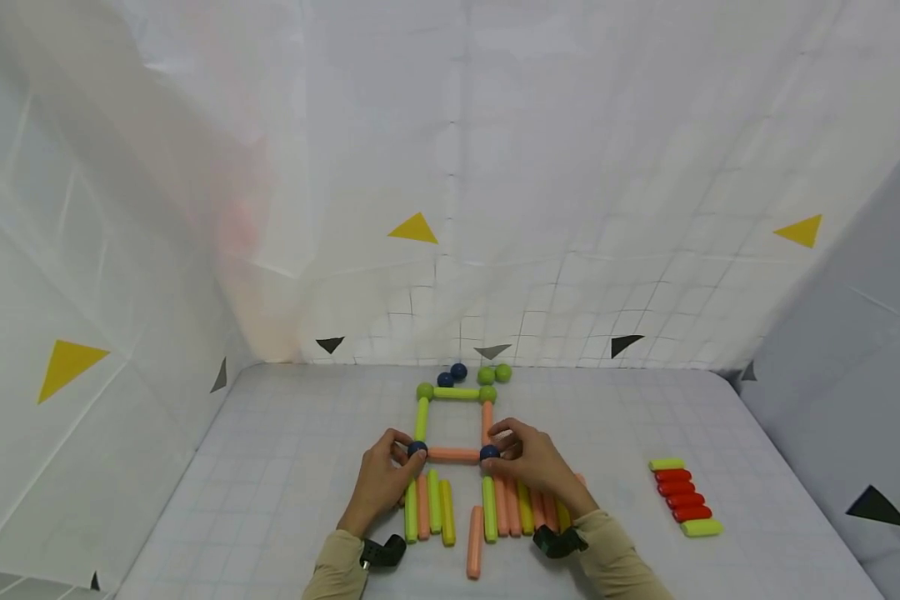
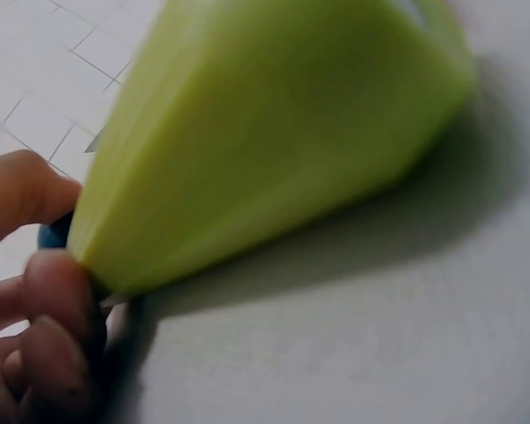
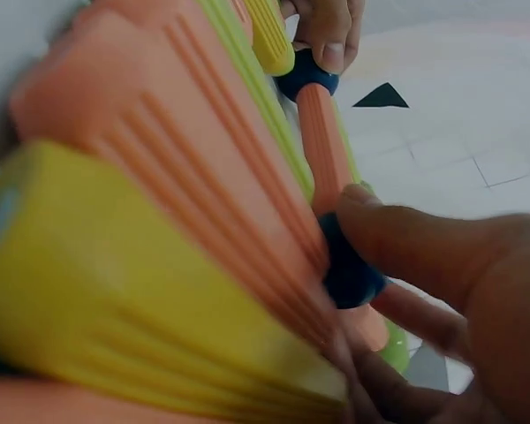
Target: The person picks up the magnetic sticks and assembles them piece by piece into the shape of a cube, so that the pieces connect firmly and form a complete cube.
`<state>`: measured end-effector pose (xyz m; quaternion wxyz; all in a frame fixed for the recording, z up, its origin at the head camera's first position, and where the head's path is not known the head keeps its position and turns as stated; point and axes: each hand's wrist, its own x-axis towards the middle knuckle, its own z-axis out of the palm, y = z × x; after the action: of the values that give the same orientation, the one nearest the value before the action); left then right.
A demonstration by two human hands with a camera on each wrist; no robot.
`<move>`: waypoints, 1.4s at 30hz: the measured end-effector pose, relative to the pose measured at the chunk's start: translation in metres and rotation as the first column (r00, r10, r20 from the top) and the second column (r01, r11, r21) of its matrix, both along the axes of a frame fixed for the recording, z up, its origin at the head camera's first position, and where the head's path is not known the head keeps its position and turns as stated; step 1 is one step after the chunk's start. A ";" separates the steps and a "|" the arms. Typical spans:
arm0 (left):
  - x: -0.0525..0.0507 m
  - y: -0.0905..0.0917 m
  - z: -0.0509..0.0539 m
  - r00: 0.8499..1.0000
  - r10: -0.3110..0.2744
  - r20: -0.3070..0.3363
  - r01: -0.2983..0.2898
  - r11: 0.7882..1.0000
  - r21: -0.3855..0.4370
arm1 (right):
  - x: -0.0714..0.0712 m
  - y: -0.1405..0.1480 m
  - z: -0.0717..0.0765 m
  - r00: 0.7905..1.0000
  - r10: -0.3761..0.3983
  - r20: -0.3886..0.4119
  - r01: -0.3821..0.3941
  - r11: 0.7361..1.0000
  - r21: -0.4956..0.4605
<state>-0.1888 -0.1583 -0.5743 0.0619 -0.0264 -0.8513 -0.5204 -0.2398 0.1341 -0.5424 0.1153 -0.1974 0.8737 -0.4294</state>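
Observation:
My left hand (image 1: 381,477) pinches a dark blue ball (image 1: 417,448) at the near left corner of a flat square of rods. The dark blue ball (image 1: 490,452) at the near right corner is pinched by my right hand (image 1: 536,458). Between these balls runs an orange rod (image 1: 453,455). A yellow-green rod (image 1: 422,419) forms the left side, another orange rod (image 1: 487,421) the right. Green balls (image 1: 424,391) join the far yellow-green rod (image 1: 456,393) at its ends. In the left wrist view, a large yellow-green rod (image 2: 274,132) partly hides the ball.
Several loose rods (image 1: 447,512) lie side by side near the left hand, more (image 1: 512,508) under the right. A single orange rod (image 1: 475,542) lies in front. Blue balls (image 1: 459,372) and green balls (image 1: 503,372) sit behind the square. Red rods (image 1: 678,489) lie at right.

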 end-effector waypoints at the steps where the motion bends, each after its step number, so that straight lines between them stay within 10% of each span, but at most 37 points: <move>1: 0.000 0.000 0.000 1.000 0.001 0.004 -0.001 1.000 0.000 | -0.001 -0.001 0.002 0.999 0.034 -0.009 -0.034 0.999 0.021; 9: -0.001 0.000 -0.001 1.000 0.000 0.014 0.000 1.000 -0.002 | -0.013 -0.006 0.015 0.962 0.272 0.008 -0.267 0.940 0.210; 42: 0.000 0.000 0.001 1.000 0.019 -0.006 -0.019 0.999 -0.041 | -0.011 -0.002 -0.001 0.985 0.152 -0.081 -0.147 0.987 0.065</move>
<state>-0.1888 -0.1582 -0.5732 0.0687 -0.0211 -0.8618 -0.5021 -0.2509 0.1316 -0.5434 0.1155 -0.2773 0.8727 -0.3849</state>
